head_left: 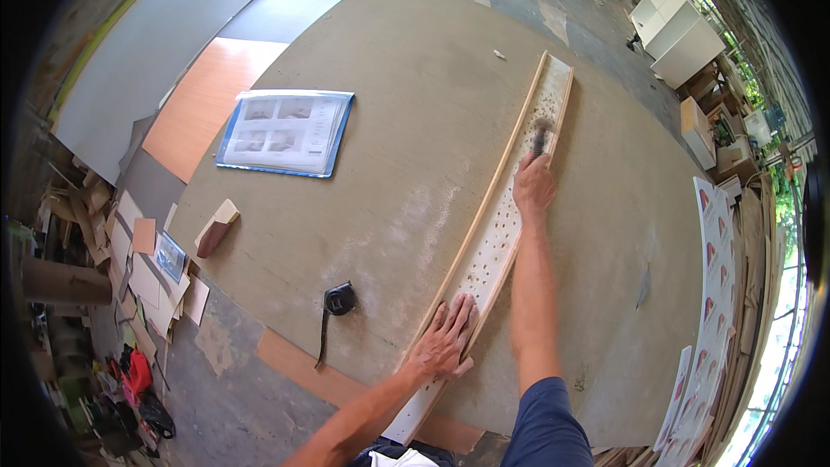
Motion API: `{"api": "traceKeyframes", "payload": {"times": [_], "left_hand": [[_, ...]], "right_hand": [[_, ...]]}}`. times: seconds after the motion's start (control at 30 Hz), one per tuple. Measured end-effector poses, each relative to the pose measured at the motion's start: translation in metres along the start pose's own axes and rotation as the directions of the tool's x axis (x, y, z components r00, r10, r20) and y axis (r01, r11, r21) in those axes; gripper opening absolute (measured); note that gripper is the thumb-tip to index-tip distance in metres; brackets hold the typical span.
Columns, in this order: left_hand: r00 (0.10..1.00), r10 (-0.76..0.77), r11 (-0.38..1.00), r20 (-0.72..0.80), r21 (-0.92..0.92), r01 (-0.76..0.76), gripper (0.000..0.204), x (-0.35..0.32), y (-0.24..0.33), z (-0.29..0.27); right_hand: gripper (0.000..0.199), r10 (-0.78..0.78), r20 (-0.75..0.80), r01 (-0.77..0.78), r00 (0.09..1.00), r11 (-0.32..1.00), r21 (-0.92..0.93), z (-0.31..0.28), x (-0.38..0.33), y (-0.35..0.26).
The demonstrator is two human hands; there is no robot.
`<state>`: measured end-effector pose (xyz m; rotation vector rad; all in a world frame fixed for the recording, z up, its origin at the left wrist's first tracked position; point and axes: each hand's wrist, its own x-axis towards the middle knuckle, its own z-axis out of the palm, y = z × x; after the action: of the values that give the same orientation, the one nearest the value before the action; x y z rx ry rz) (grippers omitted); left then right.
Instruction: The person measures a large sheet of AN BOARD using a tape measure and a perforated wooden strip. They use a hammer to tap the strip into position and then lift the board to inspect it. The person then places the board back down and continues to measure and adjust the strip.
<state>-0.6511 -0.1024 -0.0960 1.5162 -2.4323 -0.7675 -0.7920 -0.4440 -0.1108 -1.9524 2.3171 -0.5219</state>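
A long, narrow white board (495,252) with raised light-wood edges lies diagonally over the table. Many small dark spots or holes are scattered along its face. My left hand (443,342) lies flat across its near part, fingers spread, the thumb side near the right edge. Farther up the board, my right hand (534,186) is closed around a short tool with a dark handle (539,143) and a greyish head, which is over the board's far part. The head is small and blurred; I cannot tell whether it is a brush or a hammer.
On the brown tabletop (380,121) lie a blue-edged document folder (285,131), a black tape measure (340,298) with its tape out, and a wooden block (216,227). Sheets and offcuts (160,285) lean at the left. A printed sheet (713,294) hangs past the right edge.
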Motion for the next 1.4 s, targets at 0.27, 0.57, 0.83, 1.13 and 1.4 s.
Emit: {"api": "traceKeyframes", "payload": {"times": [0.27,0.57,0.83,1.13,1.4], "left_hand": [[1.000,0.000,0.999,-0.029,-0.039,-0.001,0.105,0.000,0.001,0.000],[0.999,-0.001,0.999,-0.039,-0.039,0.000,0.106,0.000,-0.002,0.001],[0.999,0.002,1.000,-0.043,-0.024,-0.003,0.105,-0.002,0.001,-0.002],[0.990,0.141,0.979,-0.012,0.147,-0.138,0.101,0.000,-0.011,0.029],[0.983,0.045,0.996,-0.177,0.081,-0.031,0.095,-0.003,0.002,0.043]], "right_hand": [[0.039,0.098,-0.357,-0.006,0.929,0.968,0.250,-0.025,-0.001,-0.018],[0.043,0.044,-0.073,-0.040,0.996,0.998,0.053,-0.037,0.010,-0.023],[0.050,0.123,0.190,-0.117,0.974,0.992,-0.046,-0.038,0.030,-0.014],[0.047,-0.283,0.140,0.259,0.949,0.951,0.166,0.001,-0.215,-0.083],[0.028,-0.387,-0.386,0.526,0.837,0.764,0.373,-0.122,-0.349,0.004]]}}
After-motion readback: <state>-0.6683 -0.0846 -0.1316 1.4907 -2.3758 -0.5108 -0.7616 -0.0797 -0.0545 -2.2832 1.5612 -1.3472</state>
